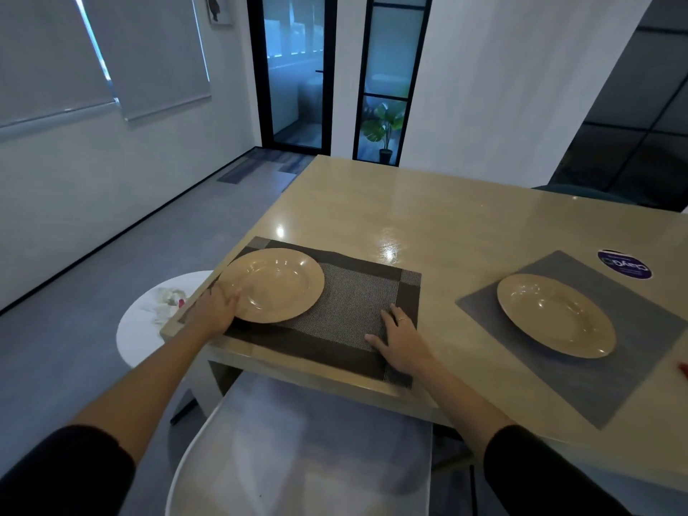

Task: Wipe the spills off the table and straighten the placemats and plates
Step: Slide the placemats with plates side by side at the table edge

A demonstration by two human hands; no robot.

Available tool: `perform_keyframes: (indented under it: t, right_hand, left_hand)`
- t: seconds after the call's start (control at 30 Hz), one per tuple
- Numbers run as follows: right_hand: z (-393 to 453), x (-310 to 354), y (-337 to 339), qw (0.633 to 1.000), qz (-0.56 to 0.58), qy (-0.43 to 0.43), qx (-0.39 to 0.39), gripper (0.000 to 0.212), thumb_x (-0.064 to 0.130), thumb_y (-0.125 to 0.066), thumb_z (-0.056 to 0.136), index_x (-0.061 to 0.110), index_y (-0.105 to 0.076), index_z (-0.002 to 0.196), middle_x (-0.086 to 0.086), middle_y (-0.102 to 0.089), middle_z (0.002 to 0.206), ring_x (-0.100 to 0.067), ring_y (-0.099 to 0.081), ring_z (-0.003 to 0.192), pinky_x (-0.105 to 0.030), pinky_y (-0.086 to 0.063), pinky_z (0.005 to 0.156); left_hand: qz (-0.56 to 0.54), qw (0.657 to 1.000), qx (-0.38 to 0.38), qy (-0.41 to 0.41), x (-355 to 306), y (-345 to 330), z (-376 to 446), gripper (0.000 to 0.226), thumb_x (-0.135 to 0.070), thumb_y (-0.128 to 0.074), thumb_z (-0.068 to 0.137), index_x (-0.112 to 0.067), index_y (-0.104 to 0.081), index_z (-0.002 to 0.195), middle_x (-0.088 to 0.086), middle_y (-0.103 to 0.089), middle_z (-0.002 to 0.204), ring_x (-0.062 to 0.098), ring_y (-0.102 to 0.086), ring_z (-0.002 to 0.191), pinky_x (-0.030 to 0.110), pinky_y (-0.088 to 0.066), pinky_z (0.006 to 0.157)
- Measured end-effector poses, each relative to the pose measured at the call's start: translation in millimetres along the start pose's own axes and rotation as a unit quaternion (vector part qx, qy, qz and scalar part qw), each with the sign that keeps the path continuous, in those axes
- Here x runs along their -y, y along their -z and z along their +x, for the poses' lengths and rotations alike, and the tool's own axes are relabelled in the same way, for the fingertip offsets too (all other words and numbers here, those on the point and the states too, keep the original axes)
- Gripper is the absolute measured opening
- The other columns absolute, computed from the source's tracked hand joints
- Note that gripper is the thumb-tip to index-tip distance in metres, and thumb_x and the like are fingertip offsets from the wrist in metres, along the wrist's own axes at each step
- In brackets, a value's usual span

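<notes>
Now your left hand (214, 309) grips the plate (271, 284) at the table's (465, 217) left corner; your right hand (400, 338) lies flat and open on the dark placemat (346, 310).

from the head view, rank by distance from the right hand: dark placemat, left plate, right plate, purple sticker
1. dark placemat, under the right hand
2. left plate, at its left
3. right plate, at its right, too close to call with 2
4. purple sticker, far right
</notes>
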State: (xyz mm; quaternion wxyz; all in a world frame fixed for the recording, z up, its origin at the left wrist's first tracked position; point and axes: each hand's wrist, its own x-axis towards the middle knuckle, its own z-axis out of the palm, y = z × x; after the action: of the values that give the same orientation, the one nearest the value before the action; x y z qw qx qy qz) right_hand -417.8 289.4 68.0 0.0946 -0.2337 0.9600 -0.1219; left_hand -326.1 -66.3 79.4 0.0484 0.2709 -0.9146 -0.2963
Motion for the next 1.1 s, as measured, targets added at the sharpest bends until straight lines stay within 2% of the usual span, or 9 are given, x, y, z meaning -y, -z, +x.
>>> perform_keyframes:
  t: [0.13, 0.27, 0.4, 0.5, 0.67, 0.8, 0.93, 1.1]
  right_hand:
    - [2.0, -5.2, -3.3, 1.000, -0.012, 0.008, -0.008, 0.110, 0.078, 0.000, 0.066, 0.011, -0.014, 0.151, -0.008, -0.005, 0.160, -0.025, -0.004, 0.148, -0.038, -0.009, 0.119]
    - [2.1, -8.1, -12.5, 0.999, -0.022, 0.017, -0.023, 0.116, 0.082, 0.015, 0.064, 0.010, -0.010, 0.151, -0.010, -0.003, 0.160, -0.025, 0.000, 0.148, -0.036, -0.003, 0.118]
    - [0.3, -8.7, -19.6, 0.999, -0.023, 0.022, -0.033, 0.119, 0.082, 0.022, 0.062, 0.012, -0.008, 0.152, -0.010, -0.001, 0.160, -0.024, 0.001, 0.148, -0.036, -0.002, 0.118]
    - [-2.1, -5.9, -21.5, 0.999, -0.026, 0.023, -0.034, 0.119, 0.082, 0.025, 0.061, 0.012, -0.007, 0.152, -0.010, 0.000, 0.160, -0.023, 0.002, 0.148, -0.036, -0.002, 0.118]
    - [-5.5, -1.4, -24.9, 0.998, -0.041, 0.024, -0.047, 0.113, 0.079, 0.024, 0.065, 0.013, -0.006, 0.151, -0.010, -0.002, 0.160, -0.024, 0.000, 0.148, -0.035, -0.003, 0.119]
    - [-9.1, -0.2, -26.3, 0.997, -0.042, 0.024, -0.054, 0.096, 0.072, 0.008, 0.078, 0.014, -0.008, 0.152, -0.009, -0.003, 0.160, -0.023, 0.000, 0.148, -0.035, -0.004, 0.119]
    - [-8.7, -3.2, -27.3, 0.997, -0.032, 0.029, -0.059, 0.114, 0.081, 0.022, 0.066, 0.014, -0.011, 0.151, -0.007, -0.005, 0.160, -0.022, -0.003, 0.148, -0.035, -0.005, 0.119]
    - [-9.4, -2.4, -24.7, 0.997, -0.023, 0.029, -0.061, 0.115, 0.082, 0.022, 0.064, 0.015, -0.011, 0.151, -0.006, -0.005, 0.161, -0.021, -0.002, 0.148, -0.035, -0.006, 0.120]
  left_hand:
    - [0.001, 1.000, 0.005, -0.005, 1.3, 0.0, 0.9, 0.062, -0.050, -0.027, 0.097, -0.010, -0.029, 0.145, 0.017, -0.043, 0.144, 0.034, -0.042, 0.132, 0.049, -0.033, 0.111]
    - [0.012, 1.000, 0.010, -0.007, -4.3, -5.4, -5.8, 0.062, -0.042, -0.030, 0.100, -0.005, -0.019, 0.149, 0.021, -0.037, 0.147, 0.036, -0.038, 0.135, 0.048, -0.030, 0.112]
    - [0.003, 0.999, 0.024, 0.025, 1.3, -11.8, -7.6, 0.077, -0.052, -0.031, 0.097, -0.009, 0.001, 0.152, 0.023, -0.019, 0.156, 0.040, -0.024, 0.143, 0.055, -0.026, 0.114]
    - [-0.010, 0.999, 0.026, 0.044, 2.4, -11.9, -11.8, 0.085, -0.055, -0.033, 0.095, -0.008, 0.008, 0.152, 0.025, -0.011, 0.157, 0.041, -0.019, 0.144, 0.055, -0.024, 0.115]
    - [-0.029, 0.998, 0.019, 0.047, 8.7, -11.1, -10.5, 0.085, -0.056, -0.035, 0.094, -0.010, 0.006, 0.152, 0.025, -0.013, 0.156, 0.042, -0.023, 0.143, 0.057, -0.025, 0.114]
    - [-0.022, 0.999, 0.020, 0.037, 14.5, -11.7, -11.3, 0.085, -0.060, -0.032, 0.092, -0.013, 0.006, 0.152, 0.024, -0.013, 0.157, 0.043, -0.027, 0.141, 0.057, -0.028, 0.113]
    - [-0.035, 0.999, 0.024, 0.020, 23.4, -10.3, -10.6, 0.092, -0.071, -0.027, 0.084, -0.018, 0.006, 0.152, 0.019, -0.012, 0.158, 0.040, -0.027, 0.142, 0.056, -0.027, 0.114]
    - [-0.064, 0.998, 0.006, 0.021, 32.8, -15.4, -6.1, 0.101, -0.081, -0.022, 0.076, -0.019, 0.002, 0.152, 0.016, -0.018, 0.158, 0.038, -0.025, 0.143, 0.058, -0.027, 0.113]
